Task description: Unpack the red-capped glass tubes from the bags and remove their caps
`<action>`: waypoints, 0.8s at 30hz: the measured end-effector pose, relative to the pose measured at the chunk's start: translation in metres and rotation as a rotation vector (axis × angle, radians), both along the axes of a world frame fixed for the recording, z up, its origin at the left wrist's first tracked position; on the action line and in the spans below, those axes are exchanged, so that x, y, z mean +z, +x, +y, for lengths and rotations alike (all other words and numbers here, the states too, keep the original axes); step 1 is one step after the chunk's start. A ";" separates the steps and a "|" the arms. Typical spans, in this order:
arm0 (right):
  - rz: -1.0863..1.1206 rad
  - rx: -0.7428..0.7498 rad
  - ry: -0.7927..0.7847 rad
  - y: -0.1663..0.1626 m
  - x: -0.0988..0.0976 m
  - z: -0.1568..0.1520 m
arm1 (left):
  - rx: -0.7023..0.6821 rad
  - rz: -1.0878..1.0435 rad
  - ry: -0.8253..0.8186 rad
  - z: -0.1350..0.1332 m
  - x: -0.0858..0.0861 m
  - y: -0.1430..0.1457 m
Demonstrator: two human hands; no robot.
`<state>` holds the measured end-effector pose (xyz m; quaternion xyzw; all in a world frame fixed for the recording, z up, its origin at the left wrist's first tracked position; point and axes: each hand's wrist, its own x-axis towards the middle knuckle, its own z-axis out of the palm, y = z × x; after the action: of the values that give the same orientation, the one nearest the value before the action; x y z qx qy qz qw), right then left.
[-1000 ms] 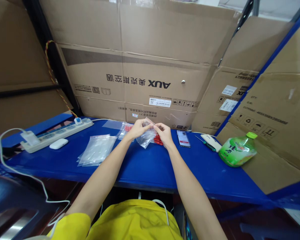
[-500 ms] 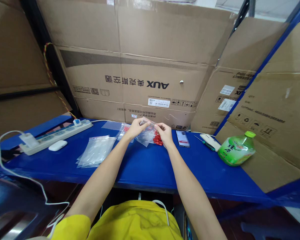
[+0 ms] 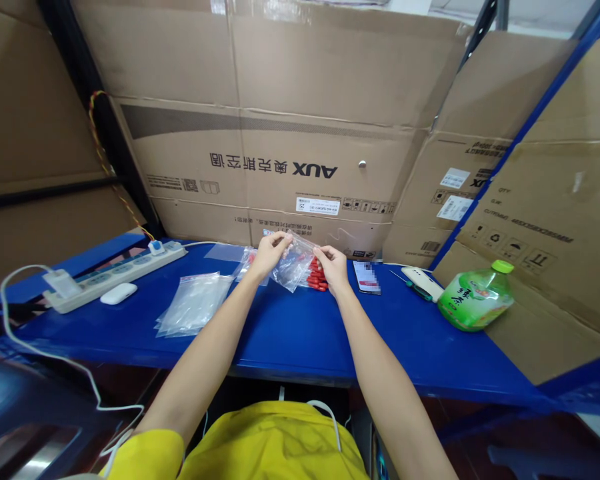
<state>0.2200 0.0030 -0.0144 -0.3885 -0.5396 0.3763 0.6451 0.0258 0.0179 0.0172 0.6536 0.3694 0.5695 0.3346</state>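
Both hands hold up a clear zip bag (image 3: 291, 268) over the far middle of the table. My left hand (image 3: 271, 253) pinches its upper left corner. With thumb and fingers, my right hand (image 3: 331, 265) grips the upper right corner. Several red-ended sticks (image 3: 318, 279) lie behind and beside the bag, partly hidden by my right hand; their exact kind I cannot make out. Left of the left wrist is another clear bag (image 3: 243, 264) with red pieces in it. A stack of clear zip bags (image 3: 196, 303) lies nearer, to the left.
On the blue table (image 3: 295, 340) a power strip (image 3: 115, 275) and a white case (image 3: 119, 293) sit at left. To the right lie a phone (image 3: 367, 277), a green-handled screwdriver (image 3: 420, 289), a white device (image 3: 420, 280) and a green bottle (image 3: 475, 297). Cardboard (image 3: 300, 120) walls the back.
Between my hands the bag has been drawn slightly wider, its top edge stretched. My right hand has shifted a little right, and more of the red-ended sticks shows.
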 end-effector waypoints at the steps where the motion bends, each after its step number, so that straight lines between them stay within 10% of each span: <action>1: 0.002 0.001 0.008 0.000 0.000 0.000 | 0.008 -0.014 -0.006 0.000 0.000 0.001; 14: -0.060 0.074 0.083 -0.008 0.005 -0.008 | -0.020 0.063 0.047 -0.008 0.002 0.011; 24: -0.253 -0.007 0.097 -0.007 0.004 -0.008 | 0.370 0.699 0.229 -0.046 0.051 -0.006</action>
<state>0.2128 -0.0048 -0.0108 -0.4033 -0.6327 0.2955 0.5913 0.0193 -0.0285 0.0686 0.7633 0.5063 0.4013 0.0062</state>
